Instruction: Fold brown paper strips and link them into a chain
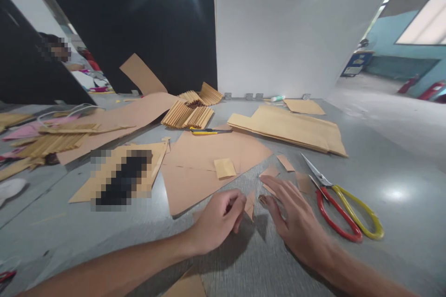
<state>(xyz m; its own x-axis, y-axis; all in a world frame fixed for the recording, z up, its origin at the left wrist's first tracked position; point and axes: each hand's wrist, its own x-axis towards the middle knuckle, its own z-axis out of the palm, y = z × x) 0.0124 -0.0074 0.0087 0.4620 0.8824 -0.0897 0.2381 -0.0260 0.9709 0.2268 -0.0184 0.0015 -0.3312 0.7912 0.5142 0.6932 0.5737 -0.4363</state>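
Note:
My left hand (220, 219) is closed, its fingers curled and thumb bent in, just above the table. At its thumb tip is a small pointed piece of brown paper (250, 205), which it seems to pinch. My right hand (294, 211) faces it, fingers stretched and thumb apart. By the right thumb tip is a small folded brown bit (263, 201); whether the thumb touches it is unclear. Brown paper scraps (286, 163) lie beyond the right fingertips. Large scissors (339, 209) with one red and one yellow handle lie right of that hand.
Brown paper sheets (195, 162) carry a small paper square (225, 168) and a yellow utility knife (209, 131). Behind are pleated paper pieces (188, 113) and a long folded paper (292, 127). A dark blurred object (125, 178) lies left. Black and white panels (272, 28) stand behind.

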